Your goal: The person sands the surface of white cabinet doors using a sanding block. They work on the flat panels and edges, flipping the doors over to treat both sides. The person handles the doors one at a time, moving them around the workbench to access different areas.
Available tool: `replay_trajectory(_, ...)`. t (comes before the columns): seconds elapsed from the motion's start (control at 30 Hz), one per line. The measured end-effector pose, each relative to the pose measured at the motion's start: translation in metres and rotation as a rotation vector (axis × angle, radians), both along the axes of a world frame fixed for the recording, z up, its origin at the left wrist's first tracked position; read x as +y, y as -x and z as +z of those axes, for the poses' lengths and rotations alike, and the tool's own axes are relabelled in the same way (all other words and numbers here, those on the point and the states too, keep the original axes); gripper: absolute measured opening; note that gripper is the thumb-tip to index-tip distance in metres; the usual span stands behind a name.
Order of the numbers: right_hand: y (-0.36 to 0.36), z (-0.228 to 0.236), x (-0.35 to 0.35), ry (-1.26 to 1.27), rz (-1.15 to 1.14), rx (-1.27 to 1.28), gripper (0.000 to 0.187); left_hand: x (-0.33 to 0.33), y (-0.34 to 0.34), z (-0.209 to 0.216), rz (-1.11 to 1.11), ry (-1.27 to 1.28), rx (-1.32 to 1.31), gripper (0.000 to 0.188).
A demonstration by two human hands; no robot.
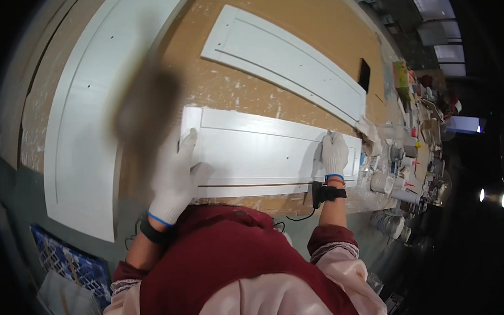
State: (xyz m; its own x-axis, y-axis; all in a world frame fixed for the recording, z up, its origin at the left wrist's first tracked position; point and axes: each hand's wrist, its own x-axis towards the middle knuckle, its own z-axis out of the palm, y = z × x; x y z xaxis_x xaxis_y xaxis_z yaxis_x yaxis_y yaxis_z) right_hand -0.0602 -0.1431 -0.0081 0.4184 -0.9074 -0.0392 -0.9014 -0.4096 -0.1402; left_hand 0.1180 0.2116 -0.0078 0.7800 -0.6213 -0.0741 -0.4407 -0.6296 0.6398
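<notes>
A white panel point(252, 152) with a raised frame lies crosswise on the worktable right in front of me. My left hand point(175, 171), in a white knit glove, is at the panel's left end, fingers stretched out and thumb apart. On the right part of the same panel rests my right hand point(334, 153), also gloved. Its fingers are curled together against the surface; whatever they might hold is hidden. Beyond lies a second white panel point(282, 59), similar in shape and set at a slant.
A larger white panel point(84, 124) stretches along the left. A black flat object point(364, 74) and a crumpled white cloth point(369, 132) lie to the right. Cluttered jars and tools point(394, 180) line the right side. A brown blurred smear covers part of the view at left.
</notes>
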Motion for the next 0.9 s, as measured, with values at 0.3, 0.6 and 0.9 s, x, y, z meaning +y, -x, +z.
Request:
replay_trajectory(0.3, -0.111, 0.000, 0.115, -0.146, 0.633, -0.038, 0.016, -0.007, 0.007, 0.004, -0.021, -0.088, -0.030, 0.076)
replay_trajectory(0.6, -0.030, -0.017, 0.024, -0.064, 0.162, -0.039, 0.024, -0.006, 0.012, 0.005, -0.027, -0.119, -0.102, 0.075)
replay_trajectory(0.9, -0.066, 0.000, 0.057, -0.081, 0.213, -0.046, 0.019, -0.006, 0.006, 0.005, -0.034, -0.151, -0.096, 0.076)
